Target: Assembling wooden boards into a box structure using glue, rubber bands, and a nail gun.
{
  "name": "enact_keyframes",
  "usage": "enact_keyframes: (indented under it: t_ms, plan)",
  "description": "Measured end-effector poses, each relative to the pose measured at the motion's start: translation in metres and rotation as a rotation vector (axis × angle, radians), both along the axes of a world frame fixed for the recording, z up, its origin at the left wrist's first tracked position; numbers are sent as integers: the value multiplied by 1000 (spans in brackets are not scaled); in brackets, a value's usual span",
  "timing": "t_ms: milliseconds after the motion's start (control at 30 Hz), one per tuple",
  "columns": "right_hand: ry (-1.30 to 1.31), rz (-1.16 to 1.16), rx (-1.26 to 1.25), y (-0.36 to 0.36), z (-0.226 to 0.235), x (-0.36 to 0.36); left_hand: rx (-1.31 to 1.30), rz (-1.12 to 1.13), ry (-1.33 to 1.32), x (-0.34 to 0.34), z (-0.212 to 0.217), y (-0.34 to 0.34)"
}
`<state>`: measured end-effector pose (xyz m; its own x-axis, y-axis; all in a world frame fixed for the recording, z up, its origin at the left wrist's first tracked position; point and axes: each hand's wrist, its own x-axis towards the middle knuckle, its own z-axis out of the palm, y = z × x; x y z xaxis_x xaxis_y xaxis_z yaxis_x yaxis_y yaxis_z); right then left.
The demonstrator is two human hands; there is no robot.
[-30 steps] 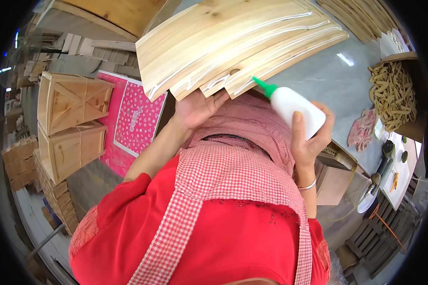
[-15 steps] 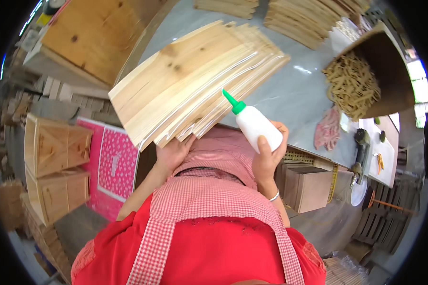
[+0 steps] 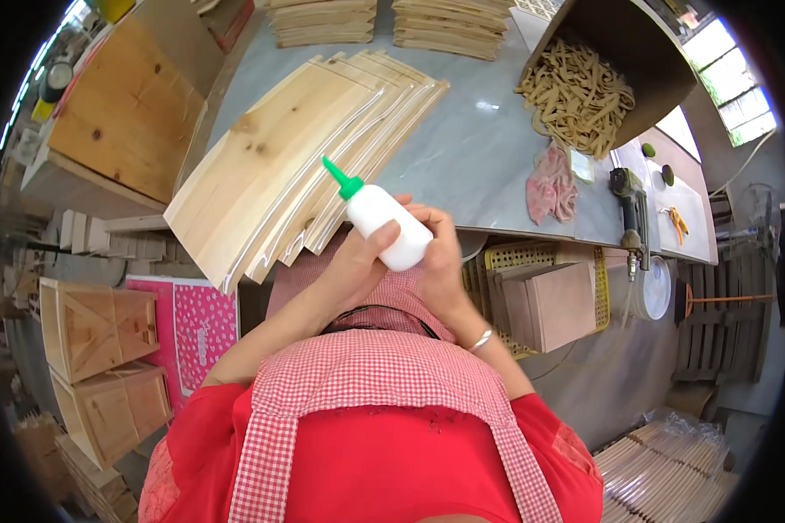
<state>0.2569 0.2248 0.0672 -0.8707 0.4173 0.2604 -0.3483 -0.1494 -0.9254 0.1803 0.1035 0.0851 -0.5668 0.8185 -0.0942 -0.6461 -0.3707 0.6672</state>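
A white glue bottle [image 3: 385, 228] with a green nozzle is held at an angle in front of my waist, its tip up and to the left over the boards. My left hand [image 3: 355, 270] grips it from the near left, thumb across its side. Around its right side curl the fingers of my right hand [image 3: 442, 261], slightly blurred. Overlapping wooden boards [image 3: 262, 139] lie fanned on the grey table [image 3: 484, 157], their near ends jutting past its edge. Wet, whitish glue lines run along their exposed long edges.
Board stacks [image 3: 449, 26] stand at the back. On the right are a tipped box [image 3: 645, 61] of tan strips [image 3: 576, 91], a pink cloth [image 3: 551, 185], an air tool [image 3: 630, 209] and orange-handled pliers [image 3: 677, 225]. Wooden crates [image 3: 100, 331] stand left; panels [image 3: 558, 305] sit below the table.
My left hand has left the boards and come onto the glue bottle. The bottle and right hand have moved left toward it. The view has shifted, showing more of the right side.
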Motion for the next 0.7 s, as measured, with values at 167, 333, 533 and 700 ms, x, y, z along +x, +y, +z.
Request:
enact_keyframes:
  t_ms: [167, 333, 533, 700]
  plan:
    - [-371, -708, 1319, 171, 10, 10, -333, 17, 182, -20, 5, 20]
    - [-631, -745, 1296, 241, -47, 25, -557, -134, 374, -33, 7, 44]
    - [-57, -505, 619, 122, 18, -45, -950, -5, 977, -41, 0, 62]
    - [-281, -368, 689, 103, 22, -75, -938, 155, 1099, -31, 5, 61]
